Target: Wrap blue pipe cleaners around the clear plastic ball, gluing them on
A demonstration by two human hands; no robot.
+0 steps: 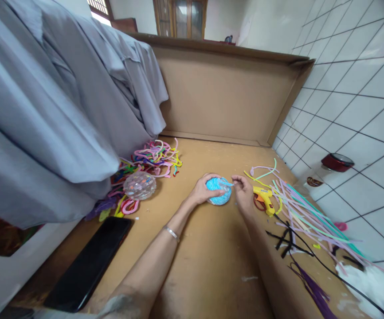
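In the head view, my left hand [201, 190] is wrapped round the left side of a ball [219, 198] covered in light blue fuzzy strands, its thumb lying across the front. To the ball's right, my right hand [243, 189] pinches the free end of a blue strand [227, 183] between thumb and fingertips. That strand runs from the top of the ball. Just right of my right hand lies a yellow glue gun [264, 199]. A clear ball with coloured spots [139, 185] rests at the left, apart from both hands.
Tangled coloured pipe cleaners [158, 155] lie back left, near a grey cloth [62, 115]. A black phone [90, 263] is front left. Long pastel strips [307, 212], black pieces [288, 239], a purple bundle [311, 285] and a red-lidded jar [337, 162] are right. Cardboard [221, 95] stands behind.
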